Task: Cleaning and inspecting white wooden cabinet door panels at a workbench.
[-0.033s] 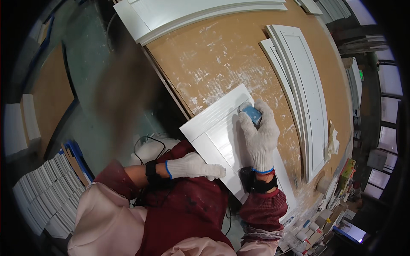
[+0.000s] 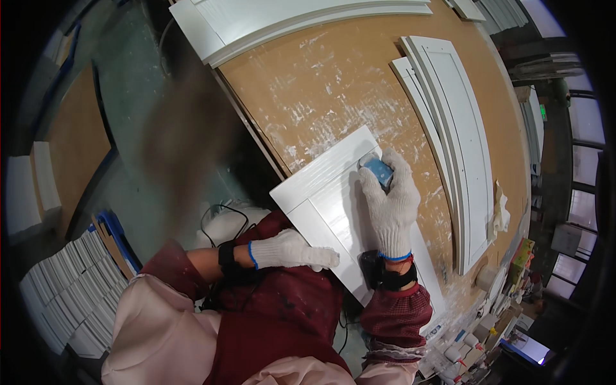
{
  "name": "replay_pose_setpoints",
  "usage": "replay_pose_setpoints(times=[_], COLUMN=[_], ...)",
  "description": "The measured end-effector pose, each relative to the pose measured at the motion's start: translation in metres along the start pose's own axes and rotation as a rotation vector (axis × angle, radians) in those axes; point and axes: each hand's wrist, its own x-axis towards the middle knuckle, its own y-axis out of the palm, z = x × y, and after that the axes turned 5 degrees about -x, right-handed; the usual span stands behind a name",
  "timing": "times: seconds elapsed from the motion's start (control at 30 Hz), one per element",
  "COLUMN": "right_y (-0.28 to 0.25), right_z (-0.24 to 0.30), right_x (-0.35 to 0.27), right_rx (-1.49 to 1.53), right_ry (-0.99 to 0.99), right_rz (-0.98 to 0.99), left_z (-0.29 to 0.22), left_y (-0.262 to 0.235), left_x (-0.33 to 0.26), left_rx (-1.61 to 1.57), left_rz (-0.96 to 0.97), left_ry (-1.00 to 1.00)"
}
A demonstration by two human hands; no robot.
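A white framed panel (image 2: pixel 326 221) lies at a slant over the near edge of the brown worktable (image 2: pixel 321 77). My right hand (image 2: pixel 393 208), in a white knitted glove, is closed around a small blue sanding block (image 2: pixel 378 172) resting on the panel near its far end. Thumb and fingers sit on either side of the block, whose underside is hidden. At the panel's near left edge, my gloved left hand (image 2: pixel 292 249) grips the rim with its fingers together; part of its grasp is out of sight.
More white panels (image 2: pixel 459 141) are stacked on the table's right, with others (image 2: pixel 276 25) at the far end. White dust marks the tabletop. A crumpled cloth (image 2: pixel 500 208) lies by the right edge. Stacked white boards (image 2: pixel 70 289) stand at lower left. Bottles (image 2: pixel 453 354) crowd the lower right.
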Motion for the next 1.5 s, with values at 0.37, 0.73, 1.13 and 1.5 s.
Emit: replay_pose_setpoints(times=[0.37, 0.73, 1.13, 1.5], right_y=[0.008, 0.004, 0.008, 0.009], right_z=[0.001, 0.010, 0.002, 0.007], right_x=[0.006, 0.001, 0.002, 0.007], right_rx=[-0.157, -0.197, -0.173, -0.135], right_ry=[0.023, -0.023, -0.014, 0.007], right_rz=[-0.030, -0.021, -0.006, -0.044], left_z=[-0.004, -0.009, -0.003, -0.005], left_y=[0.003, 0.001, 0.000, -0.001], left_x=[-0.002, -0.004, -0.002, -0.002], left_rx=[0.029, 0.054, 0.076, 0.084], left_rz=[-0.020, -0.011, -0.001, 0.014], left_ry=[0.078, 0.013, -0.038, 0.014])
